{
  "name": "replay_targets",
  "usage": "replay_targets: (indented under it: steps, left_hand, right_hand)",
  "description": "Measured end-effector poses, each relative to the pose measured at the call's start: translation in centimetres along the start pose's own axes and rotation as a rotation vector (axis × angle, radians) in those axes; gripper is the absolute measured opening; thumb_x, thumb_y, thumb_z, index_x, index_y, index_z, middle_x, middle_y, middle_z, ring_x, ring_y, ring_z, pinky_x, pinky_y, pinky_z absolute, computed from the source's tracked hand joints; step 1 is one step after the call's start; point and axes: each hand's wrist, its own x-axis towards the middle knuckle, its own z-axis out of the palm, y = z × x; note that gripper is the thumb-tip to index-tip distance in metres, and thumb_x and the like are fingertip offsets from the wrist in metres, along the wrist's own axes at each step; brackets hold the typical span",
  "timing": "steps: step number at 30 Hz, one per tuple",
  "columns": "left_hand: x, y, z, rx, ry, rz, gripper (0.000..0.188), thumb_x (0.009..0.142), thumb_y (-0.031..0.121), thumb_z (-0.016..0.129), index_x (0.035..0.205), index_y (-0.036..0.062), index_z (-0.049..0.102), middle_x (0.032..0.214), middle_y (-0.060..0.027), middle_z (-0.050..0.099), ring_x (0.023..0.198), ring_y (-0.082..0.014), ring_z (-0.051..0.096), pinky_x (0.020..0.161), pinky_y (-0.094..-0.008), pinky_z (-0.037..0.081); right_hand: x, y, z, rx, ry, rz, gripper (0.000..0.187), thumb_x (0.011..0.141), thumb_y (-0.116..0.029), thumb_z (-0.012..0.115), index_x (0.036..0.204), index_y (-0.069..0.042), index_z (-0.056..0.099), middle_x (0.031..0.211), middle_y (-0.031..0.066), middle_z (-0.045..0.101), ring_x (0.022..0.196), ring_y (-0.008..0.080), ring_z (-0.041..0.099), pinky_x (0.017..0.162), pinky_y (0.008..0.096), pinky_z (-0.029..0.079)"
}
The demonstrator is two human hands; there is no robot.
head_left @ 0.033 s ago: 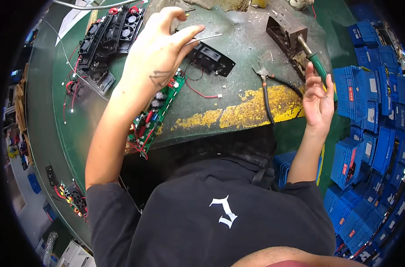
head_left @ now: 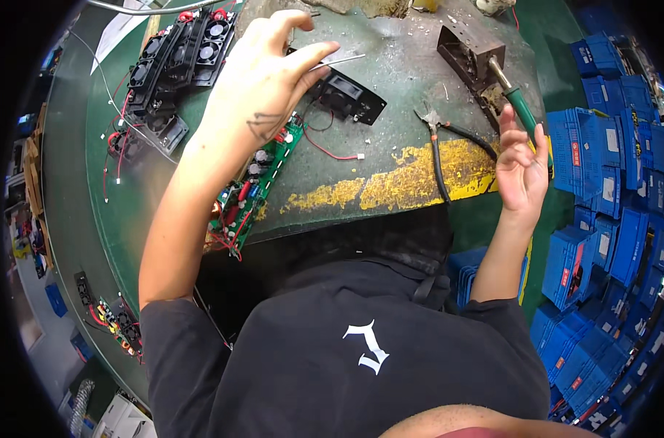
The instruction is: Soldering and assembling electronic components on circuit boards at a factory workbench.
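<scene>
Raised over the bench, my left hand [head_left: 263, 69] has its thumb and index finger apart, and a thin silver solder wire [head_left: 346, 58] sticks out from under the thumb. Beneath it lies a black fan panel [head_left: 350, 98], partly covered by the hand. A green circuit board [head_left: 273, 157] sits by my left wrist, partly hidden by the forearm. My right hand [head_left: 522, 168] is palm up with curled fingers, against the green handle of a soldering iron [head_left: 522, 109]. The iron's metal shaft rests in a rusty metal stand [head_left: 474, 55]; the grip is partly hidden.
Cutting pliers [head_left: 434, 135] with dark handles lie near the bench's worn yellow edge. Several black fan assemblies [head_left: 179, 55] with red wires sit at the far left. Blue crates [head_left: 576, 150] are stacked at the right. Another wired board [head_left: 117, 317] lies at the lower left.
My left hand has shifted very slightly to the right with the solder wire. The right hand stays at the soldering iron handle.
</scene>
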Motion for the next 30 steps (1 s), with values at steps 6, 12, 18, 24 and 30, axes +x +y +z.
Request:
replay_targets:
  steps: [6, 12, 18, 24, 30]
  left_hand:
    - [-0.3, -0.2, 2.1, 0.077, -0.214, 0.119, 0.029, 0.1, 0.027, 0.061, 0.128, 0.0217, 0.068, 0.14, -0.0056, 0.057, 0.13, -0.0301, 0.051, 0.108, -0.0449, 0.04]
    - [-1.1, -1.1, 2.2, -0.007, -0.229, 0.122, 0.027, 0.1, 0.027, 0.062, 0.121, 0.0117, 0.07, 0.12, -0.0051, 0.069, 0.123, -0.0273, 0.059, 0.106, -0.0427, 0.041]
    - [0.4, -2.7, 8.2, -0.93, 0.602, 0.519, 0.021, 0.08, 0.015, 0.083, 0.099, 0.0081, 0.077, 0.094, -0.0057, 0.076, 0.088, -0.0234, 0.07, 0.081, -0.0362, 0.05]
    - [-1.3, -2.8, 8.7, -1.084, 0.463, 0.405, 0.027, 0.081, 0.022, 0.082, 0.105, 0.0125, 0.076, 0.106, -0.0046, 0.075, 0.105, -0.0257, 0.067, 0.096, -0.0404, 0.042]
    - [-1.9, -2.6, 8.8, -1.021, 0.458, 0.335, 0.028, 0.088, 0.022, 0.077, 0.114, 0.0133, 0.075, 0.115, -0.0057, 0.073, 0.112, -0.0253, 0.065, 0.1, -0.0407, 0.04]
  right_hand:
    - [-3.5, 2.5, 2.0, -0.93, -0.15, -0.117, 0.041, 0.105, -0.025, 0.054, 0.136, 0.004, 0.055, 0.103, 0.0161, 0.071, 0.078, 0.0171, 0.065, 0.055, 0.0225, 0.049]
    - [-5.2, 7.9, 4.1, -2.806, -0.105, -0.575, 0.096, 0.073, -0.054, 0.083, 0.149, -0.006, 0.05, 0.146, 0.0176, 0.048, 0.133, 0.0375, 0.044, 0.107, 0.047, 0.037]
    - [-3.9, 8.4, 3.6, -2.905, -0.115, -0.472, 0.099, 0.069, -0.046, 0.088, 0.15, -0.005, 0.049, 0.135, 0.0188, 0.051, 0.126, 0.0372, 0.047, 0.108, 0.0481, 0.034]
    - [-3.6, 7.9, 4.4, -2.697, -0.093, -0.303, 0.073, 0.068, -0.02, 0.089, 0.133, -0.004, 0.058, 0.123, 0.0215, 0.052, 0.118, 0.0397, 0.05, 0.102, 0.0476, 0.042]
    - [-4.7, 8.9, 6.0, -2.59, -0.179, -0.381, 0.063, 0.063, -0.002, 0.075, 0.124, -0.001, 0.059, 0.112, 0.0176, 0.059, 0.097, 0.0354, 0.063, 0.086, 0.042, 0.054]
